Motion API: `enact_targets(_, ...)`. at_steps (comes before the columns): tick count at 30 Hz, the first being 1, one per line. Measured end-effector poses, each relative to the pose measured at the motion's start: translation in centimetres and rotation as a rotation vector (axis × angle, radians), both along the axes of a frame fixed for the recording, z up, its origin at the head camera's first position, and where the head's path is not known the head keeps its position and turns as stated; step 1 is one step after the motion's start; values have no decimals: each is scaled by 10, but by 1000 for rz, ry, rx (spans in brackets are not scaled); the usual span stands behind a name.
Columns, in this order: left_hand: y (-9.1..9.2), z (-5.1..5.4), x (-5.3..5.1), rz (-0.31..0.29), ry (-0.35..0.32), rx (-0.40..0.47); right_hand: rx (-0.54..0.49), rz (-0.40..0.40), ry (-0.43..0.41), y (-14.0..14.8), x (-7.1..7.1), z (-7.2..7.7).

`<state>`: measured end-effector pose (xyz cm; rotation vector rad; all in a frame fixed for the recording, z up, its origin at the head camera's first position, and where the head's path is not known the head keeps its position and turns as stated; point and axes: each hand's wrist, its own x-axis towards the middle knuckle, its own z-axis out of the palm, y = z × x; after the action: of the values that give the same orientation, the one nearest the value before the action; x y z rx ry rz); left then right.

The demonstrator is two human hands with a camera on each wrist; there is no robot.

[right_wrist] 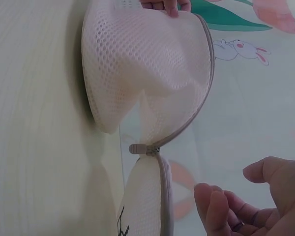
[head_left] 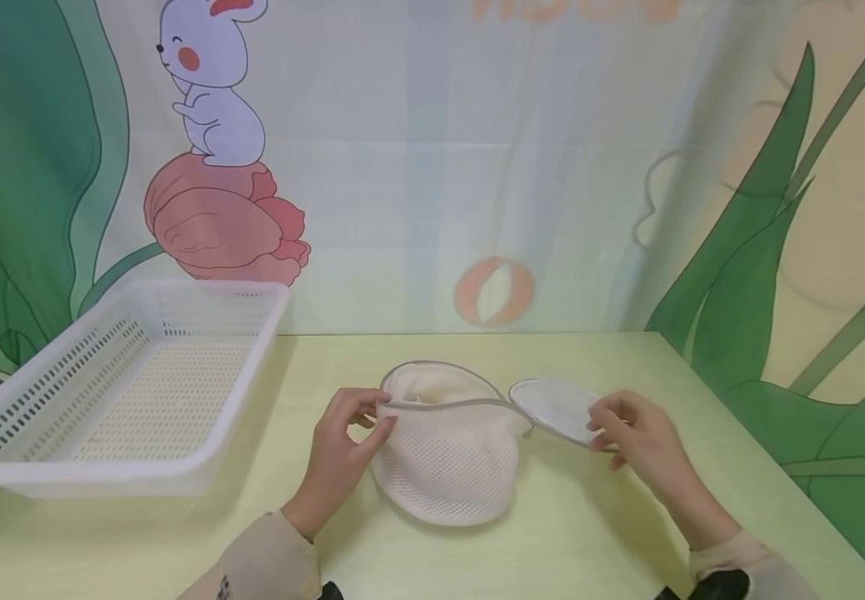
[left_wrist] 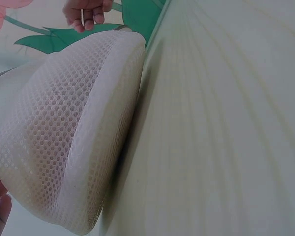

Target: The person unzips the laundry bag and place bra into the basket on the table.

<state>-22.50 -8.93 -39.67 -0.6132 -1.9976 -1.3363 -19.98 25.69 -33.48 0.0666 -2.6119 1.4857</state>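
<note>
A cream mesh laundry bag (head_left: 451, 467) stands on the table with its zipped top undone. Its round lid (head_left: 556, 408) is folded out to the right. With thumb and fingers my left hand (head_left: 342, 446) pinches the left side of the bag's rim. My right hand (head_left: 638, 433) hovers at the lid's outer edge, fingers loosely bent; in the right wrist view this hand (right_wrist: 255, 201) is apart from the fabric and holds nothing. A zipper pull (right_wrist: 137, 148) hangs where lid and body join. The bag's inside shows only partly.
To the left sits a white plastic basket (head_left: 200, 462) with slotted walls. Behind the pale yellow table (head_left: 552, 542) hangs a printed curtain (head_left: 372, 208) with a rabbit and leaves.
</note>
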Motion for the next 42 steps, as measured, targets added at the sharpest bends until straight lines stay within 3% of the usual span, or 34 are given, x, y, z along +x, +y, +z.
enact_targets(19, -1, 0, -1, -11, 26, 12, 130, 57, 21, -44, -1, 3)
enact_targets(35, 4, 0, 3, -39, 32, 26, 237, 27, 17, -68, -4, -9)
enact_targets(42, 5, 1, 5, -49, 27, 17, 350, -20, 78, -73, -4, -9)
